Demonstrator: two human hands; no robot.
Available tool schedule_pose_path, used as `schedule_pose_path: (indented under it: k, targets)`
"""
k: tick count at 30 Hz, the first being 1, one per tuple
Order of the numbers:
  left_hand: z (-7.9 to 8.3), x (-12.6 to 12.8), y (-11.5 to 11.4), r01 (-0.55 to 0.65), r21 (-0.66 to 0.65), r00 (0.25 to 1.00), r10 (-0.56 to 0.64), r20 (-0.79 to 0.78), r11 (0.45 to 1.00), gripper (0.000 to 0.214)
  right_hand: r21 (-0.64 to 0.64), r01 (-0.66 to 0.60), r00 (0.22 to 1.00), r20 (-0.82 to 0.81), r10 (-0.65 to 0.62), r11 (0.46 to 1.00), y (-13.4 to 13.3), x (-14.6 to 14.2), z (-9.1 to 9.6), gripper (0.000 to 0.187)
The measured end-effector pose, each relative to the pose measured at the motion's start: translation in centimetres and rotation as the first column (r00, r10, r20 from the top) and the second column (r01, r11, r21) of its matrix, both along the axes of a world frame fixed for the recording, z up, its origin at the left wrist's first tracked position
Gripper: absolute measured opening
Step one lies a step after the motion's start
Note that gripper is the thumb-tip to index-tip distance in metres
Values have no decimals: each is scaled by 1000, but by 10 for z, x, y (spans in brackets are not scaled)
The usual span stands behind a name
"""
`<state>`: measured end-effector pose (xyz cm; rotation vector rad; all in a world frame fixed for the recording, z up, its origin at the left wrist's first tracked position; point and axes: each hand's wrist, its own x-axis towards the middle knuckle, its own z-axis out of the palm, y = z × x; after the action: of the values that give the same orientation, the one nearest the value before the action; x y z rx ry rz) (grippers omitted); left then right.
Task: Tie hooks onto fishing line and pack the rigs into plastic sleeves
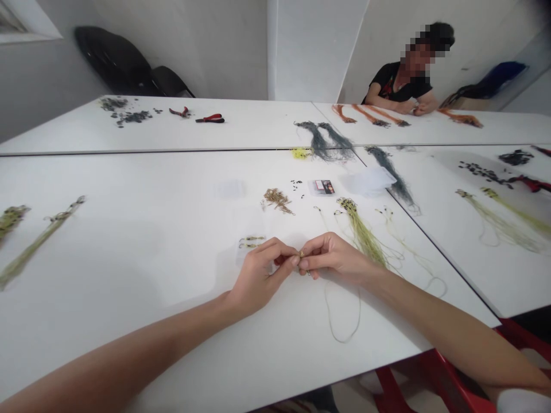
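Note:
My left hand (pixel 258 276) and my right hand (pixel 331 258) meet above the white table (pixel 142 275), their fingertips pinching a small brass fitting (pixel 302 253). A thin pale line (pixel 342 327) hangs in a loop below my right hand. Just beyond that hand lies a bundle of olive-yellow lines (pixel 364 235). Near my left hand are a few small rigged fittings (pixel 252 242). Farther back are a heap of tiny brass pieces (pixel 278 201), some black beads (pixel 296 184) and a small packet (pixel 322 187).
A clear plastic bag (pixel 368 180) and grey line bundles (pixel 318 140) lie ahead. Red-handled pliers (pixel 210 119) rest on the far table. A seated co-worker (pixel 404 83) handles something among orange line bundles (pixel 370 115). Red chair legs (pixel 430 373) stand below the right table edge.

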<state>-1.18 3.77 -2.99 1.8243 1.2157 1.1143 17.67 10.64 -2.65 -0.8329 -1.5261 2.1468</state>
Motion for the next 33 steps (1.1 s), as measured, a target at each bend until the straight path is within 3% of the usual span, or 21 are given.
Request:
schedule_pose_path:
  k: [5, 9, 19, 27, 33]
  targets:
    - [-1, -2, 1, -17, -101, 998, 23, 54, 995, 10, -5, -8, 999, -39, 8, 1000, 0, 0, -2, 14]
    - [-3, -2, 0, -8, -189, 990, 34, 137, 982, 18, -12, -3, 997, -78, 2, 1000, -1, -1, -1, 12]
    - [-3, -1, -2, -37, -197, 969, 83, 231, 980, 16, -51, 55, 992, -111, -60, 997, -4, -3, 5, 7]
    - [2, 3, -7, 60, -332, 946, 53, 320, 941, 22, -82, 191, 967, -157, -202, 978, -3, -3, 2, 6]
    - [3, 5, -5, 128, -365, 933, 13, 360, 922, 21, -103, 175, 952, -236, -195, 979, -7, -5, 1, 6]
